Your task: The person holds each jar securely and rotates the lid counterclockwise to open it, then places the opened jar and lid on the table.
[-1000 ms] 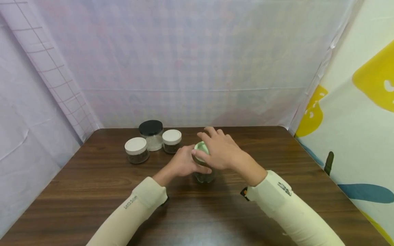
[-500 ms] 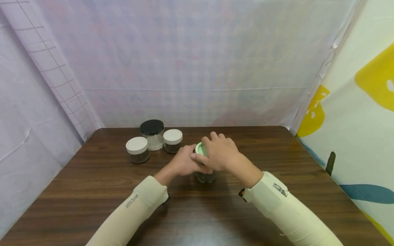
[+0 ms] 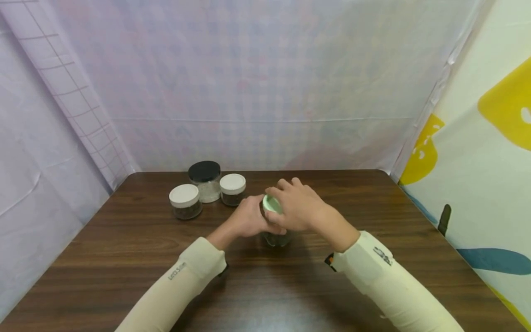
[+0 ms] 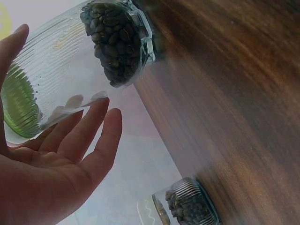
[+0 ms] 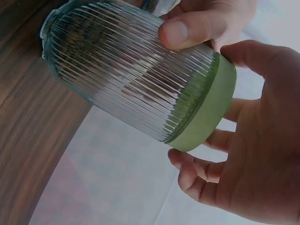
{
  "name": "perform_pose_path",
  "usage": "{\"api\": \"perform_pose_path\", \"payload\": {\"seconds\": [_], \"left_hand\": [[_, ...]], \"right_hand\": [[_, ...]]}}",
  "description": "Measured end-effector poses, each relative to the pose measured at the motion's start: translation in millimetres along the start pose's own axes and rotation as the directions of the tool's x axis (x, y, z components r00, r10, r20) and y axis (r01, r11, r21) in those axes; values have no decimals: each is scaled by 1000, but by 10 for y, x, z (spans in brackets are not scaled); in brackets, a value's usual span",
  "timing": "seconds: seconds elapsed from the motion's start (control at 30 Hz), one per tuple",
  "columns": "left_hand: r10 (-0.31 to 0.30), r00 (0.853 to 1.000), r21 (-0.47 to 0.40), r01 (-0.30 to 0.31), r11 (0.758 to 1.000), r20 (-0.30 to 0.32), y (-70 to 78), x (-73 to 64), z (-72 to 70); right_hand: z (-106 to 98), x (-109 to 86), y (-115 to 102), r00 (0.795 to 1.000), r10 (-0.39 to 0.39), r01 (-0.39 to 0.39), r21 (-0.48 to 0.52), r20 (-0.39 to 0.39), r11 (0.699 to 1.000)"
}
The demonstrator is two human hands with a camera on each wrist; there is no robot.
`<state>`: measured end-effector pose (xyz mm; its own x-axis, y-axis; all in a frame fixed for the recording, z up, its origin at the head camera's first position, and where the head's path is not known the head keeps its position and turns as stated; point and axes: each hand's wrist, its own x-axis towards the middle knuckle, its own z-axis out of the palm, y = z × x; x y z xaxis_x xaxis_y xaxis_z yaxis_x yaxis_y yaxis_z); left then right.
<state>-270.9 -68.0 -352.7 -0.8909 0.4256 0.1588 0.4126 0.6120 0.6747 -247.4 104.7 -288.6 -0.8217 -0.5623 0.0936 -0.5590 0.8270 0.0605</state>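
Note:
Near the middle of the table stands a ribbed clear jar (image 5: 122,70) with a green lid (image 5: 211,108). Dark coffee beans (image 4: 115,40) fill its lower part. My left hand (image 3: 250,216) grips the jar's body just under the lid, thumb on the near side and fingers round the far side. From above, my right hand (image 3: 300,210) holds the lid by its edge, thumb on one side and fingertips on the other. The right wrist view shows the lid seated on the jar's mouth, with a gap between my palm and its top.
Left of the hands are two low jars with white lids, one nearer (image 3: 185,203) and one farther (image 3: 233,190), both with dark contents. Behind them is a larger clear jar with a black lid (image 3: 205,177). A pale curtain (image 3: 265,92) hangs beyond the wooden table (image 3: 145,267).
My right hand has lowered onto the green lid, then its wrist has swung slightly right with the fingers shifting round the edge. My left hand and the jar stay almost in place.

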Motion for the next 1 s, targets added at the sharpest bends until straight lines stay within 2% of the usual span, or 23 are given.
{"api": "perform_pose_path", "payload": {"seconds": [0.13,0.37,0.6,0.7,0.77,0.87,1.0], "left_hand": [[-1,1000,-13,1,1000,-3,-9,-14,-8],[15,999,-57,-12,998,44,-28,-28,-29],[13,999,-37,-12,999,33,-36,-24,-26],[10,1000,-22,-10,1000,25,-27,-20,-20],[4,1000,-15,-4,1000,25,-22,-21,-16],[-20,999,-10,20,1000,27,-9,-26,-11],[-3,1000,-10,4,1000,19,-1,-24,-6]], "right_hand": [[-25,-15,6,999,-37,36,15,15,999],[-72,-36,-9,993,-100,97,51,57,994],[-121,-45,-20,991,-108,98,113,82,989],[-155,-45,-34,997,-51,44,128,51,991],[-172,-40,-48,1000,16,-17,116,9,993],[-185,-30,-77,991,132,-128,95,-30,987],[-169,-19,-117,977,215,-215,85,18,973]]}}
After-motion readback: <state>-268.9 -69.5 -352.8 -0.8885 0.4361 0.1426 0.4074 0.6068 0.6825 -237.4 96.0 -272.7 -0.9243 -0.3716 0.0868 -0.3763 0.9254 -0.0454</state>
